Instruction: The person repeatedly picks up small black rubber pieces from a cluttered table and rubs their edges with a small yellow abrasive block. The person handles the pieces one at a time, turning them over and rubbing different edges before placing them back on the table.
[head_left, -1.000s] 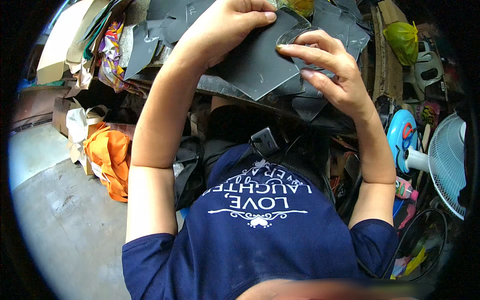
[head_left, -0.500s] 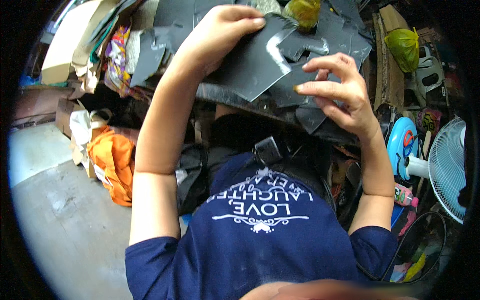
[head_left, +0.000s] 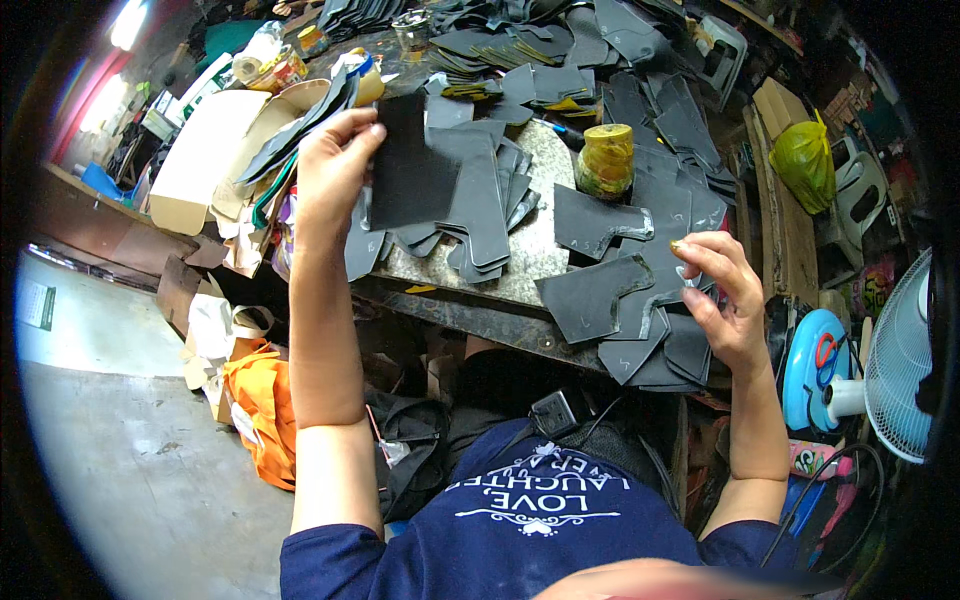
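Observation:
My left hand (head_left: 338, 172) is raised over the left side of the work table, thumb and fingers pinched on the edge of a flat black cut piece (head_left: 405, 165). Behind and beside that piece lies a stack of similar dark cut pieces (head_left: 482, 205). My right hand (head_left: 728, 300) hovers at the table's right edge, its fingers curved but apart, with yellowish-brown stuff on one fingertip. Closest to it are dark pieces (head_left: 600, 300) with shiny whitish bands along their cut edges. A yellow-smeared jar (head_left: 606, 160) stands behind them on the table.
More dark pieces (head_left: 555, 45) are heaped at the back. A pale speckled board (head_left: 545, 245) lies under the stack. Cardboard (head_left: 185, 185) leans at the left. To the right are a yellow-green plastic bag (head_left: 805, 165), a white fan (head_left: 895, 360) and a blue round object (head_left: 812, 365).
My left hand has moved left, lifting its black piece off the right-hand pieces to beside the stack. My right hand is slightly lower in view. The view now takes in more of the table.

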